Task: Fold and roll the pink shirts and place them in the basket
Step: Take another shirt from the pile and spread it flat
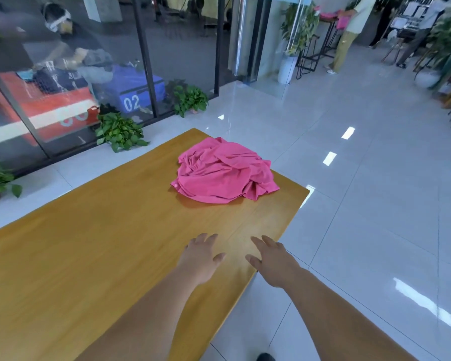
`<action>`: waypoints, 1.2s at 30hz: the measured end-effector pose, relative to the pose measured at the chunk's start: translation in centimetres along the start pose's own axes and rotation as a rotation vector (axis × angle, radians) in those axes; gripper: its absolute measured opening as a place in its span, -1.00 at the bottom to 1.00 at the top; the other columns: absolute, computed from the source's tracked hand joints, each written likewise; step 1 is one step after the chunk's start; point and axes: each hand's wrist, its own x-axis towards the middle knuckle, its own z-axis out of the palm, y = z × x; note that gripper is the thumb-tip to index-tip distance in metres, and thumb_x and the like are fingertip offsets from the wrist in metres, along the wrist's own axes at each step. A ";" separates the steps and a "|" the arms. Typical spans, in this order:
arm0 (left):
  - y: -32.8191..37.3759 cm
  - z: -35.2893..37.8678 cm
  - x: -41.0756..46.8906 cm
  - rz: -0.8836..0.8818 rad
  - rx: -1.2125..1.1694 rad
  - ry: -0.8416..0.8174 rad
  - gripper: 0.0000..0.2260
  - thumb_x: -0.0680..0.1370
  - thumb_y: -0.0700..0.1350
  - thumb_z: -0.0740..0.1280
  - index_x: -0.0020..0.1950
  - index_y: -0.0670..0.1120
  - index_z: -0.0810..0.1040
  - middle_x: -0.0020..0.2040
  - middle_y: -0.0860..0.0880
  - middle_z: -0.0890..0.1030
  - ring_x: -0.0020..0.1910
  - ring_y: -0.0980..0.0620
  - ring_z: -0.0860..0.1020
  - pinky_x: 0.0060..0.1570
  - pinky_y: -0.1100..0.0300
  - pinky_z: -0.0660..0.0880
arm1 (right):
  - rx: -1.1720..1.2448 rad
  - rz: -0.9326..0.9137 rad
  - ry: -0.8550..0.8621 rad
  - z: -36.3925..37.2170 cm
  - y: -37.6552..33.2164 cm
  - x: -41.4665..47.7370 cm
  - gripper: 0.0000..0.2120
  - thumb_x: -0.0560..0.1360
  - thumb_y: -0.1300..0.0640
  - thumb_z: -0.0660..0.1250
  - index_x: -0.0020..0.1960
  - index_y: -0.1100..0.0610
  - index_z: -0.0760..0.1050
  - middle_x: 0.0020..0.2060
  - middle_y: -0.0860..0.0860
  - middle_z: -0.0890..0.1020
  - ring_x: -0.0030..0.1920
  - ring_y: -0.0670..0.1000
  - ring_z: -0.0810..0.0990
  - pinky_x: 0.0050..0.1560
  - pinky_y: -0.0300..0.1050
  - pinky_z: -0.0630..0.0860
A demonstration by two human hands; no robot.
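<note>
Crumpled pink cotton shirts [224, 171] lay heaped on smooth yellow wooden bench [89, 243]; left hand [201, 259] and right hand [274, 264] hovered, fingers spread, holding nothing.

Pink shirts [223, 171]: one crumpled heap of bright pink fabric, neither folded nor rolled. The number of garments in the heap cannot be determined. The surface is heavily creased, with bunched folds at the top and right. A flatter layer spreads along the near-left side, its hem lying on the wood. Location: far end of the wooden worktop [89, 243], near its far right corner, with the heap's right side just beside the worktop's right edge.
</note>
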 end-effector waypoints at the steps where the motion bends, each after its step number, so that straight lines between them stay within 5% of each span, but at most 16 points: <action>1: -0.3 -0.2 0.7 -0.013 -0.008 0.004 -0.33 0.69 0.31 0.15 0.73 0.12 0.03 0.72 -0.02 0.09 0.66 -0.16 0.15 0.58 -0.15 0.25 | -0.013 -0.009 -0.005 -0.3 0.0 1.2 -0.33 0.70 -0.32 0.07 0.72 -0.14 -0.01 0.70 0.00 0.05 0.64 0.17 0.10 0.51 0.20 0.36; 16: -1.1 -3.8 12.6 -0.290 -0.100 0.105 -0.33 0.70 0.26 0.19 0.73 0.10 0.01 0.72 -0.07 0.04 0.66 -0.17 0.12 0.57 -0.14 0.26 | -0.121 -0.276 0.112 -8.0 -0.8 24.1 -0.23 0.68 -0.29 0.15 0.73 -0.09 -0.14 0.71 0.09 -0.10 0.67 0.28 0.04 0.57 0.26 0.30; 27: -0.7 -7.6 20.7 -0.441 -0.153 0.278 -0.28 0.69 0.29 0.18 0.74 0.11 -0.08 0.74 -0.06 -0.08 0.70 -0.18 -0.01 0.62 -0.15 0.19 | -0.171 -0.386 0.296 -12.4 -1.1 38.5 -0.13 0.63 -0.41 0.10 0.72 -0.02 -0.20 0.70 0.20 -0.08 0.68 0.32 0.02 0.64 0.28 0.13; 36: 0.1 -8.5 26.2 -0.414 -0.124 0.413 -0.23 0.68 0.34 0.12 0.72 0.16 -0.25 0.73 0.03 -0.21 0.71 -0.11 -0.22 0.67 -0.19 -0.02 | -0.102 -0.379 0.350 -12.8 1.7 44.1 -0.16 0.61 -0.45 0.03 0.72 -0.03 -0.07 0.68 0.20 0.08 0.64 0.32 0.12 0.58 0.37 0.22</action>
